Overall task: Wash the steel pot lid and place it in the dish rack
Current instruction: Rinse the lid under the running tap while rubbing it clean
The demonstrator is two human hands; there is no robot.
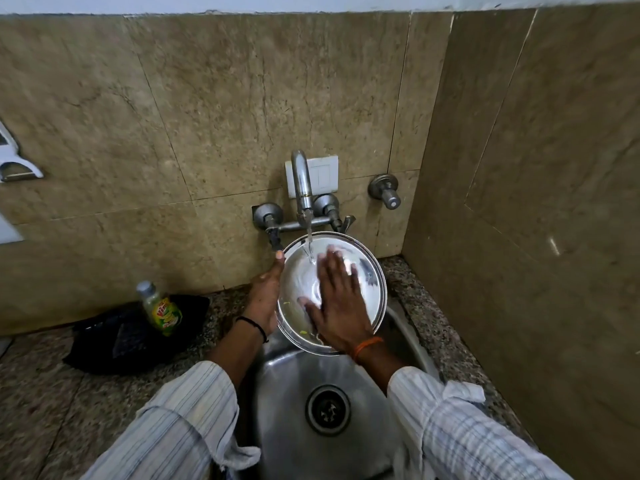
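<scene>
Head view, looking down into a corner sink. The steel pot lid point(360, 289) is being held tilted over the back of the steel sink point(294, 382), directly under the tap point(302, 188), its hollow side facing up. Water point(309, 242) is running from the spout and striking the upper part of the lid. Small yellowish bits are clinging near the lid's lower rim.

The left hand point(265, 296) is gripping the lid at its left edge: thumb tip showing over the rim near the top, fingers hidden behind the metal. A dark band is sitting on that wrist.

The right hand point(337, 306) is lying flat on the lid's inner face, fingers straight and spread, palm pressing the metal; it is not curled round anything. Its fingertips are blurred. An orange thread is circling that wrist. Both sleeves are pale and striped, rolled back on the forearms.

The drain point(327, 409) is showing in the sink floor below the lid.

On the speckled stone desk point(48, 403), left of the sink, a dish soap bottle point(160, 308) is standing on a black cloth point(114, 344), well apart from the lid. Tan stone tiles are covering the walls behind and to the right. No dish rack is appearing in this view.
</scene>
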